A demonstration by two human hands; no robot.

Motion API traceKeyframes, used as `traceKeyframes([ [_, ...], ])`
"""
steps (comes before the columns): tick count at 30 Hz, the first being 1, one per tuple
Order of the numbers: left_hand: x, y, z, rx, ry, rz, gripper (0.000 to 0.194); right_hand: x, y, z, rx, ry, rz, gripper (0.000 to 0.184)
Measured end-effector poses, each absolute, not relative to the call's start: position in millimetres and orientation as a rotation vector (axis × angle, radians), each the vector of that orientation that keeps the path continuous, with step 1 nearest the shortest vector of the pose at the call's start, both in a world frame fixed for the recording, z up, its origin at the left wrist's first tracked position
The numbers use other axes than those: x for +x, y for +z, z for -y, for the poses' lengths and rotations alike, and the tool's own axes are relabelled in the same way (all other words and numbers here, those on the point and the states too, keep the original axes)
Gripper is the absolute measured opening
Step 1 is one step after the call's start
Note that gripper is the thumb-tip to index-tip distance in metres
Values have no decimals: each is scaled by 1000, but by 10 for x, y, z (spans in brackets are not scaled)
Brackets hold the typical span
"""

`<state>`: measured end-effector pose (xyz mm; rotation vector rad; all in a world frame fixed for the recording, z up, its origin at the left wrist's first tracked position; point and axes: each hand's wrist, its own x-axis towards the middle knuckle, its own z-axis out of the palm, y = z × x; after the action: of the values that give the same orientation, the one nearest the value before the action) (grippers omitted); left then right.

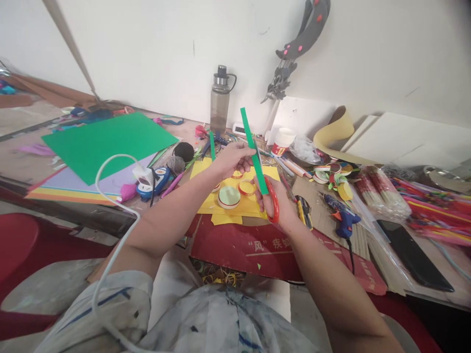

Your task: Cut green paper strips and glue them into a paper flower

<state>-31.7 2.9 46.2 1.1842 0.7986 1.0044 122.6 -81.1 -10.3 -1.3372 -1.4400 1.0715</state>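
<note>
Held upright at a slant in front of me is a narrow green strip [248,125], pinched between the thumb and fingers of my left hand [235,159]. My right hand [283,206] grips red-handled scissors [273,198], whose blades point up beside the strip. The strip's lower end hangs in front of the scissors' handle. Below both hands lie yellow sheets [204,203] bearing a round, pale green-topped piece [228,196] with a red and white rim, and a yellow ring [246,188]. Another green strip [212,146] stands behind my left forearm.
A large green sheet [110,142] rests on coloured sheets at left, near a white charger on a blue power strip [156,184]. A bottle [220,100] and paper cup [283,139] stand behind. Rightward are a glue gun [346,220], phone [414,252] and utility knife [304,212].
</note>
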Motion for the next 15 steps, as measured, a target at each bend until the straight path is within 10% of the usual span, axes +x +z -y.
traceKeyframes([
  [15,-309,421,-66,1155,1076,-767,27,1359,-365,677,-1330,897,1626,24],
])
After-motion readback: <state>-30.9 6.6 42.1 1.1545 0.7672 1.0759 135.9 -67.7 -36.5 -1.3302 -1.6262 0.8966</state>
